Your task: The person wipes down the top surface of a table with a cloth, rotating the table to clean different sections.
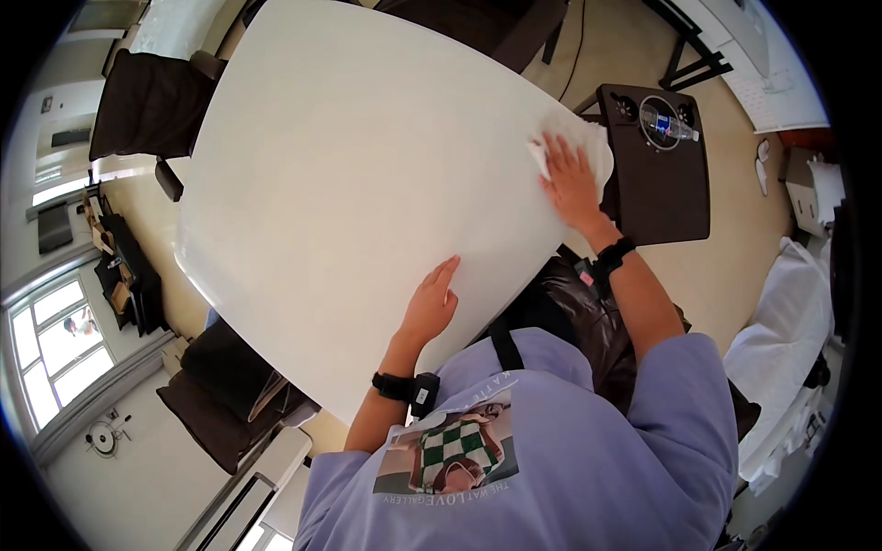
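Observation:
A white cloth (595,147) lies at the right edge of a white table (349,174), part of it hanging over the corner. My right hand (571,186) presses on this cloth from above, its fingers over the fabric. Nearer my body, my left hand (430,301) rests on the tabletop with fingers stretched out and nothing in it. Black bands with small boxes are strapped round both wrists.
Just right of the table stands a dark brown side table (657,184) bearing a plastic bottle (669,125). Dark chairs (152,106) stand around the white table. A white sheet (781,340) drapes at far right, and a window (60,340) is at left.

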`<state>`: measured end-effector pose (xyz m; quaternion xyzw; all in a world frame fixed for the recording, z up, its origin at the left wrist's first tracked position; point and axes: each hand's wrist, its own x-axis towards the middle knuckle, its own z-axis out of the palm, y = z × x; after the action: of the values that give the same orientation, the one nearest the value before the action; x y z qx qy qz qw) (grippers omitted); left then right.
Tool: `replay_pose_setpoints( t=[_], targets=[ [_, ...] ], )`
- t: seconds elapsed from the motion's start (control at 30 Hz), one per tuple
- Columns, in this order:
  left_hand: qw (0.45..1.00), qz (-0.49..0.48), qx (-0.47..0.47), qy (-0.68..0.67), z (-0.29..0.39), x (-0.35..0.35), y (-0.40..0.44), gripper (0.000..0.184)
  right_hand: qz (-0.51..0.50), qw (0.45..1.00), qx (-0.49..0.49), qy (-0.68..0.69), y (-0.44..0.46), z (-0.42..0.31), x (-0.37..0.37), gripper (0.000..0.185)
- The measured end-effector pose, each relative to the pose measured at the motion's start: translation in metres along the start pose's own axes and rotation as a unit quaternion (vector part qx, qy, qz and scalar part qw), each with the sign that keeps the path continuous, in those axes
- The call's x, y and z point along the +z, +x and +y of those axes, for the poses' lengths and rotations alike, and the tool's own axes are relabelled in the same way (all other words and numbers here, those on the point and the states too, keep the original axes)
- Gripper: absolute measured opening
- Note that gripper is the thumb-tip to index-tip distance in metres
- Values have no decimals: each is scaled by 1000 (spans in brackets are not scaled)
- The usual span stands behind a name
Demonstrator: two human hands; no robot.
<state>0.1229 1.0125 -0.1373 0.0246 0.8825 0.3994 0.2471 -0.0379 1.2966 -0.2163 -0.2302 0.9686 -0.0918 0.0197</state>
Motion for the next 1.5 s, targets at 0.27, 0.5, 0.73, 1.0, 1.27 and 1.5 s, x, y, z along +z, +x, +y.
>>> replay_pose_setpoints(
  t=[0.27,0.5,0.73,1.0,1.27,1.5],
  targets=[
    [998,62,-3,-3,-2,-3,-8,64,-88,974,-185,100,-28,-104,4,52],
    [993,114,-27,1,-9,4,-26,63,-149,916,-332,169,-48,-154,22,52],
    [979,112,-171,7,-25,-2,-41,51,-152,832,-488,216,-63,-181,44,50],
    [974,167,-145,53,-28,-4,-44,56,-95,889,-437,93,3,-146,22,65],
    [974,150,-171,23,-24,4,-42,63,-49,976,-212,12,103,-40,1,60],
    [975,119,-184,41,-18,8,-31,74,36,997,-61,38,144,15,12,54]
  ],
)
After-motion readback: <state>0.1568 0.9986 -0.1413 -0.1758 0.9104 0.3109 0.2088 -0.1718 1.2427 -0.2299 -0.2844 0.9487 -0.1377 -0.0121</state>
